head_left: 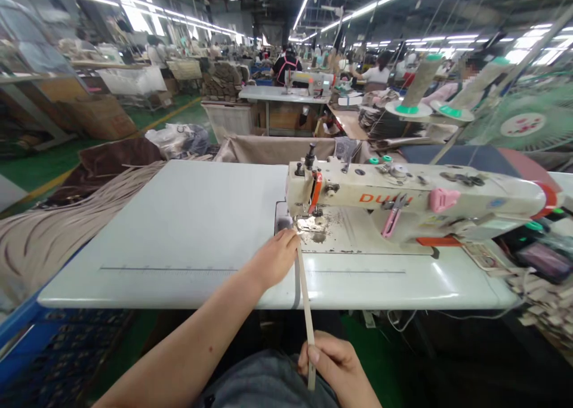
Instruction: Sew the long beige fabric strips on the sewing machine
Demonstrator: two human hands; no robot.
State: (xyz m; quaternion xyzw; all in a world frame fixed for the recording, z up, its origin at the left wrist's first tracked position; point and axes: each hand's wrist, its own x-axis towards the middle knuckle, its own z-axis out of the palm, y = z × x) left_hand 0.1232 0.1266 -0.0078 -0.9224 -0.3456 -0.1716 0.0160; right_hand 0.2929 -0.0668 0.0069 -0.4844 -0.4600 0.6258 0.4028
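On the near side of the cream metal sewing machine with orange lettering (405,202), the right hand (333,363) is pinching the loose end of a narrow, flat beige strip (305,294) between thumb and fingers. From that pinch the strip is running away toward the machine's needle end, its long axis pointing nearly straight ahead and leaning slightly left. Nearer to the machine, the left hand (278,257) is lying palm down just before the needle end, its fingers close together at the strip's far part; whether they are gripping or merely pressing it, I cannot tell. Left of the machine, a smooth white tabletop (215,217) is spreading out; past its left edge, many long beige strips (80,223) are lying heaped.
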